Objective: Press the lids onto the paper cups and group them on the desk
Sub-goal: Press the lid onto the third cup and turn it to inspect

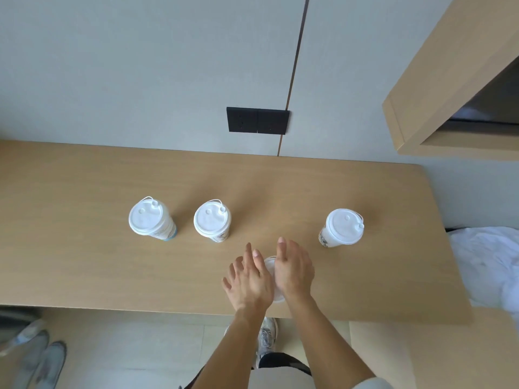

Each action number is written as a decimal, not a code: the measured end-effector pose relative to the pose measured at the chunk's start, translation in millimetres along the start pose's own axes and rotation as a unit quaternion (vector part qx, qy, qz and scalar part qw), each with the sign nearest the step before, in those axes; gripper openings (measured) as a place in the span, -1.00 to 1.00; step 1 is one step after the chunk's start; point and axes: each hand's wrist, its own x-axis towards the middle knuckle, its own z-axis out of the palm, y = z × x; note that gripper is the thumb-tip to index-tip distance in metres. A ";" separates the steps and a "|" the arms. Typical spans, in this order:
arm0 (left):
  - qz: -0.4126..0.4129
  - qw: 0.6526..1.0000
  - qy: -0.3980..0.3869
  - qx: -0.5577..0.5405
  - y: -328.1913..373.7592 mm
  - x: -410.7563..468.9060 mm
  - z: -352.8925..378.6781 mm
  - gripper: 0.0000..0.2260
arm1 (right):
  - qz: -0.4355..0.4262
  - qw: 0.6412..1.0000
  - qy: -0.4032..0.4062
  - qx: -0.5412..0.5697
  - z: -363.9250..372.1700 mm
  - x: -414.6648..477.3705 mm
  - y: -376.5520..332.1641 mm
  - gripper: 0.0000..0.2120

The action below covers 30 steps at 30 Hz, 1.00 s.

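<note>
Standing lidded on the wooden desk (84,192): left cup (151,220), middle cup (212,221), right cup (341,227). Lying flat, fingers extended, over a fourth cup's lid (270,266) near the front edge: left hand (250,279), right hand (293,269). Hanging on the wall behind: black socket panel (257,120).
</note>
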 end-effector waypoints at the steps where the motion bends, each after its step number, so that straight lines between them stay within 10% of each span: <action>1: 0.009 1.000 -0.003 0.018 0.5 3.2 -0.5 -0.48 | 0.010 1.000 0.002 0.022 0.7 -0.2 0.3 -0.50; 8: 0.249 0.946 0.061 0.199 14.3 42.7 -22.6 -0.35 | 0.231 0.944 -0.050 0.231 -1.6 -23.4 7.0 -0.42; 13: 0.397 0.879 0.092 0.246 35.7 53.1 -30.5 -0.48 | 0.260 0.946 -0.054 0.184 -16.5 -25.8 16.0 -0.44; 21: 0.100 0.993 0.058 -0.016 18.4 21.0 -25.9 -0.40 | 0.023 0.994 -0.026 0.106 -24.7 8.8 -12.9 -0.53; 30: -0.002 1.000 0.008 0.014 15.9 25.8 -3.6 -0.45 | -0.030 0.999 -0.031 -0.011 0.7 22.6 -8.7 -0.53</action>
